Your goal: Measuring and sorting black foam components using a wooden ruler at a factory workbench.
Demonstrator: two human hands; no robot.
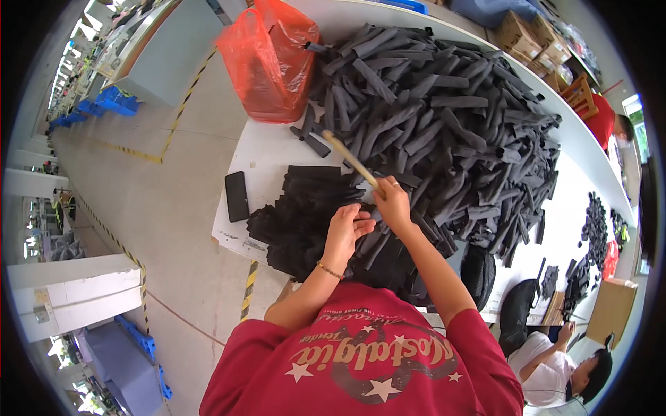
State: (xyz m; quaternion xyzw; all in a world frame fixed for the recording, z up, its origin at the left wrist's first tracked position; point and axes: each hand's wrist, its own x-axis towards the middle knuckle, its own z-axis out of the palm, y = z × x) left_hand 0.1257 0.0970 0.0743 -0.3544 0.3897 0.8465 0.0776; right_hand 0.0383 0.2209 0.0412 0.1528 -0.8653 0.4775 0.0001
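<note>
Right hand (392,201): closed on a wooden stick (350,159), angled over the table (267,156). Left hand (345,229): pinching a dark strip (374,216) beside the right, above a flat black stack (305,208). Large strip pile (444,118), red bag (267,62), phone (236,196) nearby.

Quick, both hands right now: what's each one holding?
Left hand: closed on a dark fabric piece over the flat stack.
Right hand: gripping a wooden stick, also touching the piece.
</note>
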